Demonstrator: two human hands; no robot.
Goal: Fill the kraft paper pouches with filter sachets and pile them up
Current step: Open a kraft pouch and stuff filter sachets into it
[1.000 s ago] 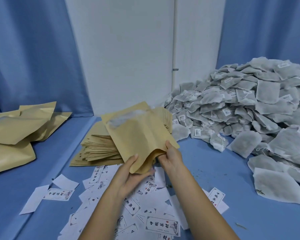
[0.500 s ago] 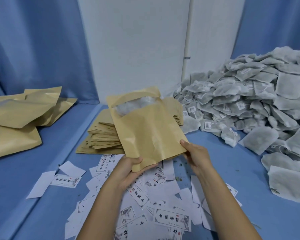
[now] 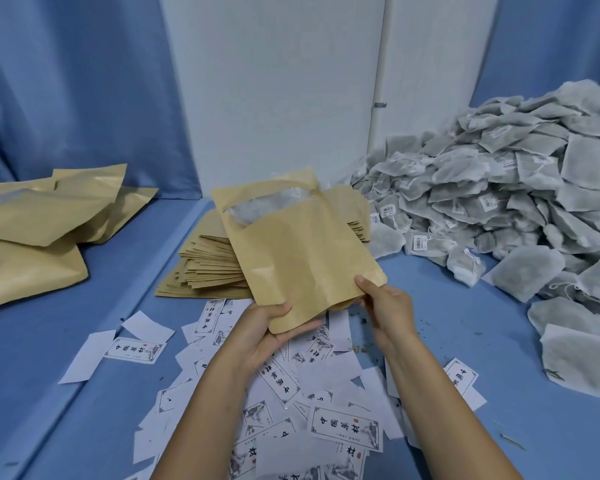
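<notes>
I hold a kraft paper pouch (image 3: 302, 251) upright above the table, tilted a little to the left. A white filter sachet (image 3: 267, 206) shows through its open top. My left hand (image 3: 267, 330) grips the pouch's bottom left corner, thumb on the front. My right hand (image 3: 385, 306) pinches the bottom right corner. Behind the pouch lies a flat stack of empty kraft pouches (image 3: 208, 268). A big heap of grey-white filter sachets (image 3: 499, 202) fills the right side. A pile of bulging filled pouches (image 3: 42, 230) lies at the far left.
Many white printed labels (image 3: 343, 427) are scattered over the blue table (image 3: 482, 341) under my arms. A white wall panel and blue curtains stand behind. A raised blue ledge (image 3: 25, 358) carries the filled pouches at the left.
The pouch has swung more upright and nearer to me. My right hand moved from under the pouch's middle out to its bottom right corner. The view has turned left.
</notes>
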